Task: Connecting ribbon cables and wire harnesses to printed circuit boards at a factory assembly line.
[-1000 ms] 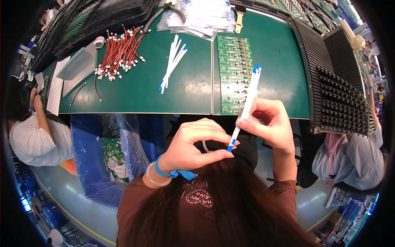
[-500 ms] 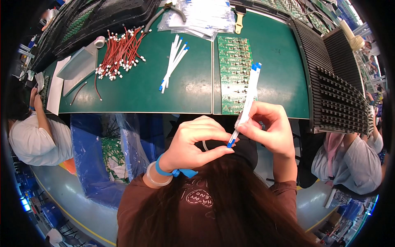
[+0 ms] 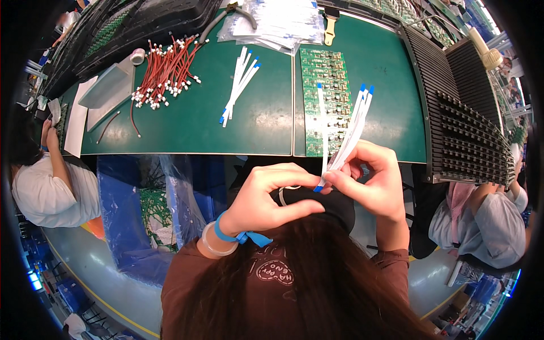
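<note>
My right hand [image 3: 371, 181] pinches a small bunch of white flat ribbon cables [image 3: 355, 126] with blue ends between thumb and fingers. Fanned upward, the bunch has one cable [image 3: 322, 116] standing apart on its left. Close to the cables' lower blue ends is my left hand [image 3: 271, 191], its thumb and forefinger apart; whether the forefinger touches a cable I cannot tell. Behind the cables, a panel of green circuit boards [image 3: 315, 73] lies on the green table [image 3: 260, 113]. More white ribbon cables [image 3: 238, 90] are loose to the left of it.
Red-and-black wires [image 3: 164, 73] with white plugs are heaped at left, near pliers [image 3: 226, 16]. Bagged cables [image 3: 275, 22] and a watch-like item [image 3: 329, 31] lie at the back. A black slotted rack [image 3: 459, 107] stands right. Below the table is a blue-lined bin [image 3: 127, 226]. People sit on both sides.
The ribbon cables in my right hand have fanned out, one now separate on the left. My left thumb has come away from the lower blue end, opening its pinch.
</note>
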`<state>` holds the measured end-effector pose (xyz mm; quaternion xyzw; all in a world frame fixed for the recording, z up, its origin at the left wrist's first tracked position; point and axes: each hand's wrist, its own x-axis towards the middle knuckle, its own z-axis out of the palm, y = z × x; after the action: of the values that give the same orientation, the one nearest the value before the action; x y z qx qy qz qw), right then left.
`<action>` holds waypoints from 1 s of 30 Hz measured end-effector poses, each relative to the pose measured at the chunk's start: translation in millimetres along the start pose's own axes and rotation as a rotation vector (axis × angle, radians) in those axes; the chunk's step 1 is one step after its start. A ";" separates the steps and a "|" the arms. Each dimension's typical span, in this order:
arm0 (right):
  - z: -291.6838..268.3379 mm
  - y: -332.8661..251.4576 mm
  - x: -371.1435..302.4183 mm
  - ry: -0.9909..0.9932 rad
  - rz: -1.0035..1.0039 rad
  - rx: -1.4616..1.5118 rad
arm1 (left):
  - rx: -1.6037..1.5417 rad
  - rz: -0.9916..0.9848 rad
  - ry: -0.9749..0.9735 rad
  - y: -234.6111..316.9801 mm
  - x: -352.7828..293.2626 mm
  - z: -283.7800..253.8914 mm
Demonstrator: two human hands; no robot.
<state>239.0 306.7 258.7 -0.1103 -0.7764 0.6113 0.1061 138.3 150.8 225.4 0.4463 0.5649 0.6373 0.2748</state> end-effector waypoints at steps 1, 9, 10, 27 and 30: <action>0.0 -0.2 0.2 -0.001 0.000 0.000 | -0.114 -0.105 -0.006 1.2 -0.7 0.4; 1.1 0.7 3.5 -0.027 -0.019 -0.045 | -0.522 -0.377 -0.030 -7.3 5.8 -1.3; 0.9 1.5 5.3 -0.026 -0.018 -0.045 | -0.529 -0.351 -0.013 -11.8 7.0 -1.5; -3.0 26.9 13.6 -0.128 0.190 0.265 | -0.475 -0.463 0.007 -27.8 5.5 0.9; -4.0 25.5 16.3 -0.129 0.187 0.216 | -0.532 -0.504 -0.067 -23.0 4.4 -6.1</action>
<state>225.7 321.1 235.3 -0.1306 -0.6978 0.7042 0.0098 127.4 156.5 204.6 0.2266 0.4623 0.6593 0.5479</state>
